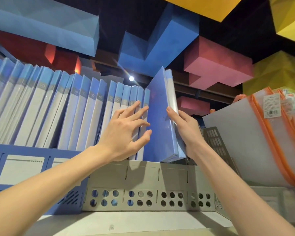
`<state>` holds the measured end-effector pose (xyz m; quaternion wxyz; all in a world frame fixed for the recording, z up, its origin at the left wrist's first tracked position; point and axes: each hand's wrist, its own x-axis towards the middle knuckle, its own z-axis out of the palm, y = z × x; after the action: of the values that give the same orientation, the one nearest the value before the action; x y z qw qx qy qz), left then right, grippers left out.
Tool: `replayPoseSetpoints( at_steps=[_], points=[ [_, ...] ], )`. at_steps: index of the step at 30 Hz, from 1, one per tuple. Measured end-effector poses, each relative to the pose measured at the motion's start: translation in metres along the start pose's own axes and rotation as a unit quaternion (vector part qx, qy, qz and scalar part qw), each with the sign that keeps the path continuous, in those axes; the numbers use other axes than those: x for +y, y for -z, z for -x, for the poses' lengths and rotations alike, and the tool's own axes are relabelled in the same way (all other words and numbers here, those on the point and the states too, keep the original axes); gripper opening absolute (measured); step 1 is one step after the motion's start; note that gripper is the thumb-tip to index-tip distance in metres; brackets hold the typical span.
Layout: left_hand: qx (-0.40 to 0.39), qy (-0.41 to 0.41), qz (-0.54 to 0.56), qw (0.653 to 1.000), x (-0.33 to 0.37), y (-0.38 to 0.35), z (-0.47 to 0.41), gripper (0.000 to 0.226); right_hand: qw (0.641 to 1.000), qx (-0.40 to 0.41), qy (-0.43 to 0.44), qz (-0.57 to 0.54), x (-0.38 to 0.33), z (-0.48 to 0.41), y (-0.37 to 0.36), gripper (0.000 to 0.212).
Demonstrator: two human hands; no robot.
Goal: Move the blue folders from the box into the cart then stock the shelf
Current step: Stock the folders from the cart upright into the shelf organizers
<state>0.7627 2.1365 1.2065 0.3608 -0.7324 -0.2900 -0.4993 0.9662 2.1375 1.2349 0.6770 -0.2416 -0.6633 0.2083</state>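
Stocking looks well along: a row of blue folders [58, 108] lines the shelf [126, 220]. The right hand [187, 132], fingers pinching, seats a tilted folder [160, 120] at the row's right end. The left hand [124, 133] presses the row aside, fingers spread.

Blue-spined white folders [85, 108] packed solid; slim gap between my blue plastic folder [160, 120] and grey perforated plastic divider [215, 138] (right hand [189, 132] fills it); open above.

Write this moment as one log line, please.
stage: stocking shelf | left hand: open, touching shelved folders | right hand: gripping blue folder, tilted, bottom in grey rack
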Motion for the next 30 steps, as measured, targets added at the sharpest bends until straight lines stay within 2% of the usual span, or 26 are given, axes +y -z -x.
replayPoseSetpoints(
  at_steps=[5,10,14,17,21,26,30],
  points=[
    [-0.031,0.063,0.019,0.997,0.025,-0.004,-0.004,0.075,0.996,-0.068,-0.025,-0.047,0.016,0.017,-0.004,0.048],
    [-0.053,0.096,0.051,0.993,0.034,0.001,-0.002,0.099,0.992,-0.091,-0.02,-0.08,0.023,0.022,-0.007,0.046],
    [-0.061,0.071,0.065,0.993,0.03,-0.001,-0.004,0.095,0.994,-0.041,-0.004,-0.098,0.028,0.022,-0.009,0.023],
    [-0.08,0.026,0.023,0.996,0.015,-0.001,-0.008,0.097,0.997,-0.01,0.013,-0.075,0.033,0.022,-0.009,0.012],
    [-0.1,-0.015,-0.05,0.994,-0.01,0.007,-0.015,0.087,0.997,0.041,0.044,-0.057,0.037,0.023,-0.006,0.021],
    [-0.119,-0.025,-0.087,0.989,-0.012,0.007,-0.014,0.078,0.994,0.067,0.084,-0.037,0.036,0.029,-0.012,0.06],
    [-0.128,-0.038,-0.107,0.985,-0.013,0.01,-0.011,0.08,0.994,0.074,0.082,-0.016,0.031,0.032,-0.015,0.054]
  ],
)
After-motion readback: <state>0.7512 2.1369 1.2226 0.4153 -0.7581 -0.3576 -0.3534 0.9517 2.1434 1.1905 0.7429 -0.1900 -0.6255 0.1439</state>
